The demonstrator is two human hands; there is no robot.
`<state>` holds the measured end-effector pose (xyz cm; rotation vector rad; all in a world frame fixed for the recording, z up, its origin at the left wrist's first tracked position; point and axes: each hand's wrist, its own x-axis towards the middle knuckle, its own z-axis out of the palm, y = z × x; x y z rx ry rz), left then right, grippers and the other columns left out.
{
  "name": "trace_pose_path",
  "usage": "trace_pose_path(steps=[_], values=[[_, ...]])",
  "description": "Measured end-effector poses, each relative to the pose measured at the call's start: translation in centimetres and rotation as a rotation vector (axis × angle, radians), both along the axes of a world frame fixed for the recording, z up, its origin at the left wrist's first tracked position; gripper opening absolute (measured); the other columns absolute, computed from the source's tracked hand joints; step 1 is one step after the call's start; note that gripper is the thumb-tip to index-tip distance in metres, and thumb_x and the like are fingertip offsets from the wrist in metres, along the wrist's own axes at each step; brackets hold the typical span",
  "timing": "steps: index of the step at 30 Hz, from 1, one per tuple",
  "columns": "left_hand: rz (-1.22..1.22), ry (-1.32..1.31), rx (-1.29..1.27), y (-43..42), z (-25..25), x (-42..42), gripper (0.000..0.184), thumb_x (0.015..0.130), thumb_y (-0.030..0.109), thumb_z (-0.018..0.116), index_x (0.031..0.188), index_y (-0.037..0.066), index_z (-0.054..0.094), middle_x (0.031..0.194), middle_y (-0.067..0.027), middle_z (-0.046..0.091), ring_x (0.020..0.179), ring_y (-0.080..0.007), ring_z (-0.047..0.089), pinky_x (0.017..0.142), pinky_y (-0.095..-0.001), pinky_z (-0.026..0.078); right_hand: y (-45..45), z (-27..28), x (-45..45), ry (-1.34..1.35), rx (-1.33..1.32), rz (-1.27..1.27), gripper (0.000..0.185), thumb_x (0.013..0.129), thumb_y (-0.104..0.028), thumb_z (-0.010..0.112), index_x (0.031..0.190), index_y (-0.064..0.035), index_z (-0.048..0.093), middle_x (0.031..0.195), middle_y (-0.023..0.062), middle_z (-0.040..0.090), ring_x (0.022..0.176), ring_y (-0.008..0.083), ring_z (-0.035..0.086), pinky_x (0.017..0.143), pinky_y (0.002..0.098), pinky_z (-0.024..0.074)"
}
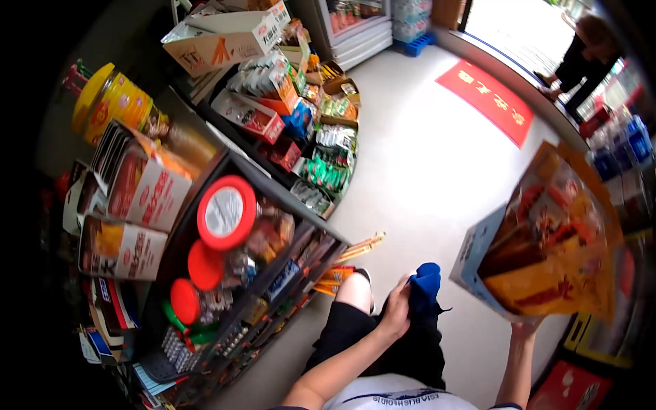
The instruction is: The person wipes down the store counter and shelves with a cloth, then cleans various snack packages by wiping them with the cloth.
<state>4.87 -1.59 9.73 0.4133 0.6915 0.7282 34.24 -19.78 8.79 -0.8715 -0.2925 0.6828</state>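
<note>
My left hand is closed around a bunched blue cloth, held in front of my dark shorts. To the right, my right hand supports a light-blue cardboard box from below, its fingers mostly hidden under it. Large clear-fronted snack bags with orange and yellow packaging stand in the box and rise above its rim. The box is tilted and held up off the floor.
Shelving with red-lidded jars stands at my left, with boxed snacks on top. A curved rack of packets lies beyond. A red mat is by the doorway, where a person bends. A fridge stands at the back.
</note>
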Motion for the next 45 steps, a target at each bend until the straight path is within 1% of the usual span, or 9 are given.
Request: trace_pose_path(steps=[8,14,16,23,27,36,40,42,45], values=[[0.086,0.0,0.154,12.0,8.7,7.1,0.036,0.101,0.018,0.037,0.132,0.001,0.045,0.128,-0.0083,0.053,0.119,-0.0133,0.049,0.101,-0.0268,0.038,8.3,4.4,6.8,0.073,-0.085,0.344,0.077,0.082,-0.058,0.062,0.14,-0.0137,0.036,0.141,0.0056,0.04,0.129,0.0269,0.038,0.108,0.0469,0.0322],[0.128,0.066,-0.006,12.6,16.4,8.6,0.027,0.1,0.019,0.042,0.125,0.012,0.05,0.085,0.0026,0.056,0.056,-0.0008,0.042,0.046,-0.0156,0.031,13.8,13.8,10.8,0.069,-0.097,0.671,0.08,0.079,-0.058,0.065,0.14,-0.0134,0.037,0.139,0.007,0.043,0.127,0.0283,0.04,0.106,0.048,0.0337],[0.065,0.182,0.011,12.4,18.1,7.9,0.026,0.096,0.008,0.039,0.12,0.006,0.048,0.107,-0.0067,0.058,0.098,-0.0138,0.058,0.088,-0.0279,0.048,16.2,17.0,11.8,0.042,-0.079,0.775,0.081,0.079,-0.058,0.066,0.139,-0.0133,0.038,0.138,0.0075,0.044,0.127,0.0288,0.041,0.106,0.0484,0.0342],[0.224,0.097,0.061,12.2,27.0,4.5,0.046,0.091,-0.001,0.04,0.136,0.008,0.039,0.101,-0.0061,0.062,0.09,-0.0105,0.059,0.083,-0.0238,0.049,28.3,27.1,10.2,-0.052,-0.043,1.015,0.085,0.077,-0.06,0.067,0.139,-0.011,0.037,0.137,0.0089,0.046,0.125,0.0277,0.044,0.104,0.0462,0.0369],[0.325,0.37,-0.032,13.3,24.0,1.3,0.043,0.082,-0.01,0.037,0.115,0.003,0.061,0.1,-0.0051,0.063,0.088,-0.0107,0.061,0.079,-0.0223,0.049,37.7,29.9,4.2,-0.092,-0.006,1.174,0.087,0.076,-0.06,0.068,0.139,-0.0096,0.037,0.136,0.0097,0.046,0.123,0.0271,0.046,0.103,0.0449,0.0384],[0.34,0.175,0.154,18.0,31.2,-5.6,0.039,0.091,0.043,0.056,0.1,0.006,0.063,0.091,-0.0042,0.061,0.091,-0.0133,0.059,0.082,-0.0265,0.045,52.2,32.9,-12.6,-0.168,0.09,1.479,0.091,0.073,-0.062,0.069,0.138,-0.0066,0.036,0.134,0.0115,0.048,0.121,0.0258,0.049,0.101,0.0421,0.0419],[0.676,0.346,0.129,20.2,30.2,-5.9,0.056,0.085,0.054,0.064,0.115,0.008,0.05,0.106,-0.001,0.052,0.096,-0.0092,0.05,0.084,-0.025,0.041,55.9,32.4,-16.8,-0.145,0.091,1.589,0.094,0.072,-0.063,0.07,0.138,-0.0053,0.036,0.133,0.0123,0.049,0.119,0.0252,0.051,0.1,0.0408,0.0434],[0.857,0.382,0.027,20.7,26.8,-6.5,0.062,0.084,0.054,0.065,0.121,0.008,0.048,0.107,-0.0004,0.054,0.1,-0.01,0.051,0.086,-0.0244,0.041,58.0,30.5,-17.8,-0.049,0.041,1.68,0.103,0.073,-0.049,0.069,0.147,-0.0033,0.015,0.144,0.0171,0.034,0.13,0.028,0.039,0.108,0.04,0.034],[0.953,0.209,-0.005,22.6,32.2,-6.8,0.059,0.083,0.045,0.07,0.126,0.009,0.049,0.112,-0.0019,0.056,0.104,-0.0116,0.054,0.088,-0.0258,0.044,59.3,32.0,-19.7,-0.108,0.008,1.728,0.103,0.073,-0.047,0.07,0.148,-0.0033,0.013,0.145,0.0167,0.032,0.132,0.0274,0.037,0.108,0.0391,0.0328]])
